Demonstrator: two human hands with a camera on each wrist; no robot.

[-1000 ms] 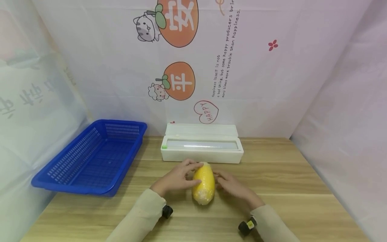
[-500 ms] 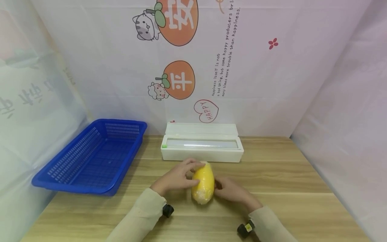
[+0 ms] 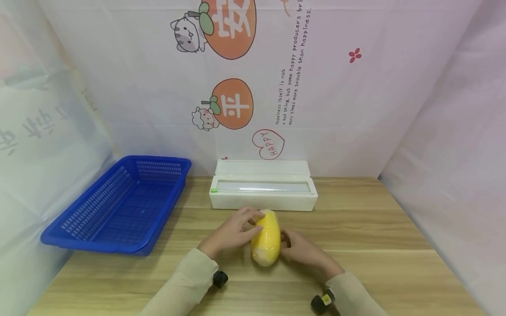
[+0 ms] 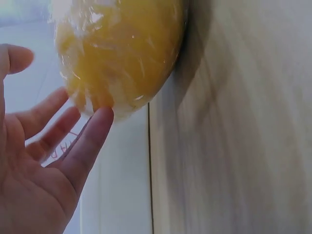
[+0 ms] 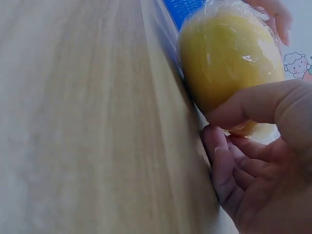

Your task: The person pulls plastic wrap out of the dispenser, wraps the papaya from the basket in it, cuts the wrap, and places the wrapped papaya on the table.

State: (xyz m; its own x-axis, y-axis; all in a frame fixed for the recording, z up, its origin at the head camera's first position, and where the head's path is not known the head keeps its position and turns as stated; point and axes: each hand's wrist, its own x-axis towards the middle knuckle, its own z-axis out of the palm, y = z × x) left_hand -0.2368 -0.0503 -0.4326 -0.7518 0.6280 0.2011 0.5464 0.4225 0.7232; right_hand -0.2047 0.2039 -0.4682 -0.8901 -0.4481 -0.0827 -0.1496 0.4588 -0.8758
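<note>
Wrapped yellow fruit [image 3: 266, 239] lies on tabletop [image 3: 371, 245], long axis pointing away toward film box [image 3: 263, 192]. Left hand [image 3: 232, 231] flanks its left, fingers spread, touching. Right hand [image 3: 303, 250] at right, grip curled, pinching near end.

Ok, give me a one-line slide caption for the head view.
Both hands, left hand and right hand, touch a film-wrapped yellow oval fruit on the wooden table, before a white wrap dispenser box.
</note>
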